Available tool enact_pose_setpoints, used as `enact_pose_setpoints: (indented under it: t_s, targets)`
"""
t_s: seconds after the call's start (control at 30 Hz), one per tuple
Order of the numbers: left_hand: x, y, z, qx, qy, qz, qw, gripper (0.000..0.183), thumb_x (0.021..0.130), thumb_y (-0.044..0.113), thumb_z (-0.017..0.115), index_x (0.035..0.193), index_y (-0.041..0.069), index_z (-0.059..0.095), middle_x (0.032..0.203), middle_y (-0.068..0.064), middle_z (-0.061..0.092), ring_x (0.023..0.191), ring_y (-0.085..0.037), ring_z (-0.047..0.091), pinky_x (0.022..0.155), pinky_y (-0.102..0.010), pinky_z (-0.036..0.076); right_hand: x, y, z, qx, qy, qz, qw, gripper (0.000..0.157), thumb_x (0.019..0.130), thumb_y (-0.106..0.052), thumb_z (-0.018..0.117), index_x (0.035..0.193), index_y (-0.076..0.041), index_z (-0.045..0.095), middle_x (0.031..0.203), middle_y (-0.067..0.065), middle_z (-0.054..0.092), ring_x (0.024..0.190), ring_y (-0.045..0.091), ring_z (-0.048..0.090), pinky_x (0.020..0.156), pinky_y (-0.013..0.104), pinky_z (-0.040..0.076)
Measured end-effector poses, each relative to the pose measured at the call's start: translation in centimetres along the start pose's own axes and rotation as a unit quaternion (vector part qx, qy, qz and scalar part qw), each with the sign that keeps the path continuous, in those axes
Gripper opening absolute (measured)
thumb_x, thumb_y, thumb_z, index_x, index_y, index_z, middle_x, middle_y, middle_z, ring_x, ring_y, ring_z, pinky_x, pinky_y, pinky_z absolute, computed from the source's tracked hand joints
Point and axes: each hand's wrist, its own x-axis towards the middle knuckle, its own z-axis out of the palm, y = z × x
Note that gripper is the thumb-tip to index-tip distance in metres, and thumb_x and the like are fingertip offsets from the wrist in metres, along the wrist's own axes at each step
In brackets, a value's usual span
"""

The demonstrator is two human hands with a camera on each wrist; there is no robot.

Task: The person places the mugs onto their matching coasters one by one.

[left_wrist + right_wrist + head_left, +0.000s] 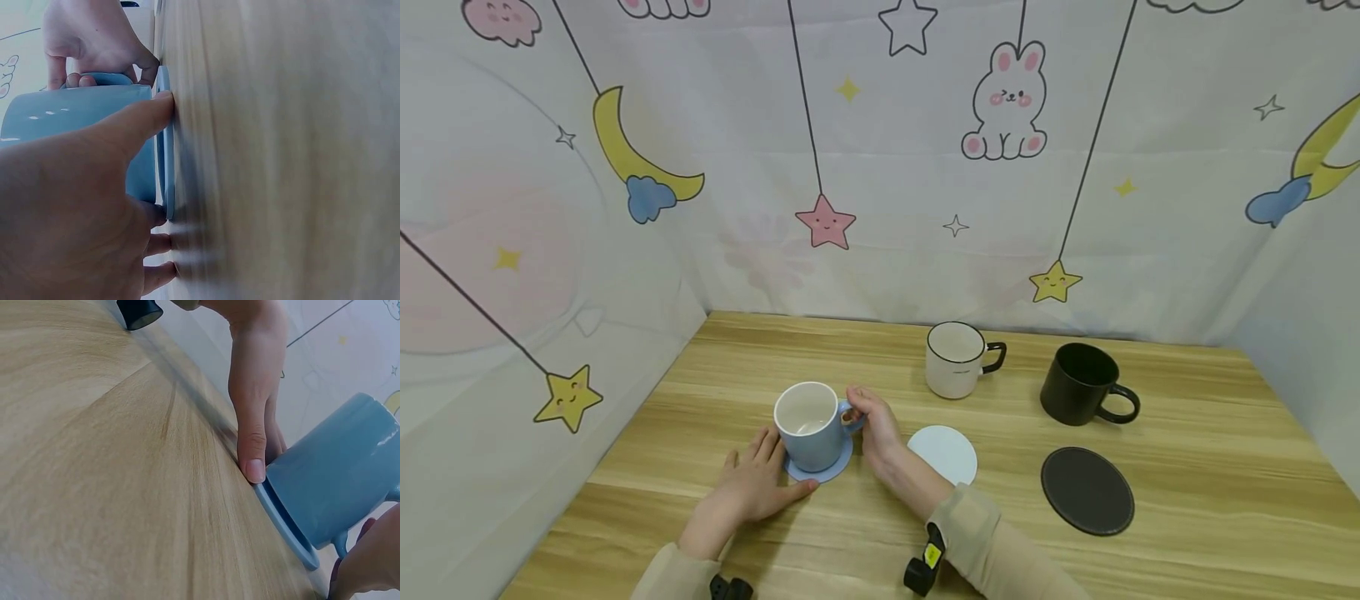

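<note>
A light blue mug (pixel 811 429) with a white inside stands over a round blue coaster (pixel 838 470). Its base is at the coaster's top; whether it rests fully flat I cannot tell. My right hand (pixel 880 429) pinches the mug's handle between thumb and fingers, on the mug's right side. On the left, my left hand (pixel 748 487) lies low on the table with its fingers spread. Its thumb (pixel 147 119) touches the coaster's rim, and another fingertip meets the rim farther round, partly hidden in the left wrist view.
A white mug (pixel 951 367) with a black rim and handle stands at the back, behind a white coaster (pixel 943 450) partly covered by my right forearm. Farther right are a black mug (pixel 1075 387) and a black coaster (pixel 1087 492). A printed cloth (pixel 895 275) hangs behind the wooden table.
</note>
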Motion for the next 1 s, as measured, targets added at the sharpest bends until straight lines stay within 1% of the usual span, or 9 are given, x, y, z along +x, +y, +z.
enact_pose_setpoints:
  t_s: [0.13,0.27,0.43,1.0]
  targets:
    - [0.0,0.02,-0.04,0.0,-0.002,-0.001,1.0,0.105,0.097,0.062,0.069,0.16,-0.014,0.032,0.171,-0.034,0.02,0.159,-0.055,0.017,0.116,-0.085,0.012,-0.02,-0.04,-0.04,-0.003,-0.001,0.003,1.0,0.046,0.11,-0.021,0.05,0.066,-0.023,0.043,0.072,-0.007,0.041,0.088,0.015,0.048,0.105,0.039,0.022]
    - [-0.02,0.06,-0.09,-0.001,-0.006,-0.003,1.0,0.107,0.097,0.065,0.068,0.161,-0.013,0.031,0.171,-0.033,0.02,0.159,-0.054,0.017,0.116,-0.085,0.011,-0.02,0.0,0.01,-0.002,0.002,-0.001,1.0,0.046,0.11,-0.019,0.05,0.065,-0.022,0.043,0.071,-0.007,0.04,0.087,0.015,0.047,0.103,0.037,0.024]
    - [-0.01,0.04,-0.07,0.0,-0.007,-0.003,1.0,0.107,0.097,0.064,0.068,0.161,-0.014,0.031,0.171,-0.034,0.02,0.159,-0.054,0.017,0.116,-0.085,0.011,-0.06,0.12,0.09,0.002,0.004,-0.008,1.0,0.046,0.109,-0.016,0.05,0.064,-0.022,0.043,0.069,-0.007,0.04,0.085,0.014,0.047,0.1,0.036,0.026]
    - [-0.14,0.16,-0.15,-0.002,-0.012,-0.005,0.9999,0.11,0.096,0.067,0.066,0.161,-0.013,0.03,0.171,-0.034,0.019,0.159,-0.054,0.016,0.116,-0.085,0.01,-0.2,0.14,0.11,0.002,0.008,-0.005,1.0,0.047,0.11,-0.017,0.05,0.064,-0.021,0.041,0.071,-0.006,0.041,0.086,0.015,0.048,0.106,0.038,0.023]
